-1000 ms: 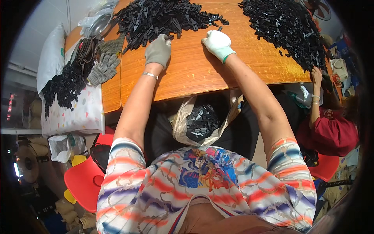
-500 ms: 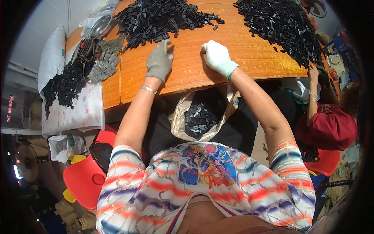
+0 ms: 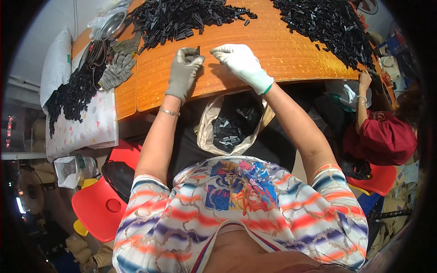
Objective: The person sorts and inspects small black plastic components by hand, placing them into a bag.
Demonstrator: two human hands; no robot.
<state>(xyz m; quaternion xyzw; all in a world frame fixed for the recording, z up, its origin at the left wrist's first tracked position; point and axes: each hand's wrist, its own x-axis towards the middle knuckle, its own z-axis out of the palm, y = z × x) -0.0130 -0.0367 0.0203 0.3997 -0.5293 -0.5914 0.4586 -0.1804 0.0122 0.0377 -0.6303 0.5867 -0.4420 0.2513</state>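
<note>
Orange wooden table [image 3: 291, 54] bears black parts [image 3: 182, 18]; left hand [image 3: 183, 70] pinches one, right hand [image 3: 241, 63] fingers together.

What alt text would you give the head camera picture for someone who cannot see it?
Seen from above, a person's gloved left hand pinches a small black part at the near edge of an orange table, with the white-gloved right hand beside it. Heaps of black parts cover the far side. An open bag of black parts hangs below the table edge.
</note>
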